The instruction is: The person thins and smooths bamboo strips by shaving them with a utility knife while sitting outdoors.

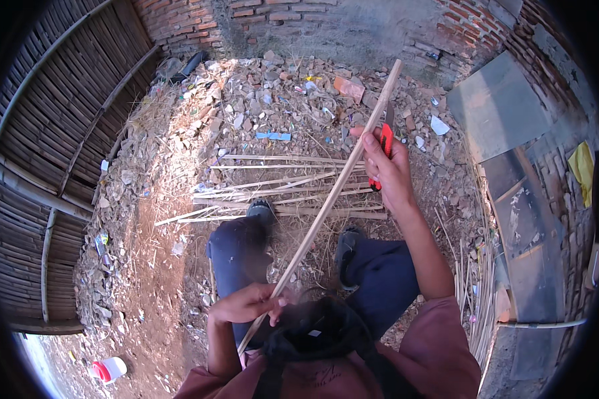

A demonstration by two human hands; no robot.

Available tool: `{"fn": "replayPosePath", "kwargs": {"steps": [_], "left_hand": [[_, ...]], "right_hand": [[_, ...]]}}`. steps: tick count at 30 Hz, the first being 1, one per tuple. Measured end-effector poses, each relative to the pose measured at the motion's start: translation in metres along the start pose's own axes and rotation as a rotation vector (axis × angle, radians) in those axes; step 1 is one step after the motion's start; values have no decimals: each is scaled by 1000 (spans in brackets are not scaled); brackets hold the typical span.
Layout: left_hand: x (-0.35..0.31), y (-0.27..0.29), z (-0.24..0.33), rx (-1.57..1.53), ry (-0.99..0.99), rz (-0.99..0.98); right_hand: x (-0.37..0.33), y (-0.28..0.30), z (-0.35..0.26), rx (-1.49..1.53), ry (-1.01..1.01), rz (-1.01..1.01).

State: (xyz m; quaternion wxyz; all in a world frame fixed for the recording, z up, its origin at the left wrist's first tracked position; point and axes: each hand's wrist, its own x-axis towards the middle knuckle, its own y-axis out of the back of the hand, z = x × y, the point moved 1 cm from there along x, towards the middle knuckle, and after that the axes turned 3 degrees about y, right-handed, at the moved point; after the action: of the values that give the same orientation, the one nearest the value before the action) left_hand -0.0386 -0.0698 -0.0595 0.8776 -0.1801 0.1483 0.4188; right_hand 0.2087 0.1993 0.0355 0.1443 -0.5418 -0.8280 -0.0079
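Observation:
A long pale strip (323,213), which looks like split bamboo, runs slantwise from my lap up toward the far right. My left hand (249,304) is closed around its lower part, close to my body. In my right hand (394,171) is a knife (386,141) with a red and black handle, its blade pointing away from me beside the strip. The thumb and fingers of that hand also meet the strip's upper part. Beyond my feet, several similar strips (299,179) lie loosely across the ground.
Rubble (273,100) covers the ground up to a brick wall (353,26). A bamboo-slat wall (66,113) stands at left, and boards (499,106) lean at right. More thin strips (480,299) lie near my right side. A red and white container (110,370) sits at lower left.

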Motion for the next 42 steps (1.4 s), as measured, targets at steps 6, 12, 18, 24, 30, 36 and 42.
{"fn": "replayPosePath", "kwargs": {"steps": [6,12,18,24,30,36,42], "left_hand": [[6,-17,36,-205,-67,493],[25,-14,61,-53,-325,813],[27,-5,81,-304,-309,627],[35,-12,87,-225,-329,817],[38,-11,93,-188,-369,858],[45,-9,87,-119,-413,941],[52,-6,84,-48,-440,1053]], "right_hand": [[-4,-7,0,-81,65,97],[-23,-22,6,-364,147,-134],[-41,-50,4,-642,238,-426],[-47,-57,17,-681,359,-460],[-52,-63,26,-750,486,-534],[-57,-70,28,-717,518,-490],[-56,-71,31,-701,518,-475]]}}
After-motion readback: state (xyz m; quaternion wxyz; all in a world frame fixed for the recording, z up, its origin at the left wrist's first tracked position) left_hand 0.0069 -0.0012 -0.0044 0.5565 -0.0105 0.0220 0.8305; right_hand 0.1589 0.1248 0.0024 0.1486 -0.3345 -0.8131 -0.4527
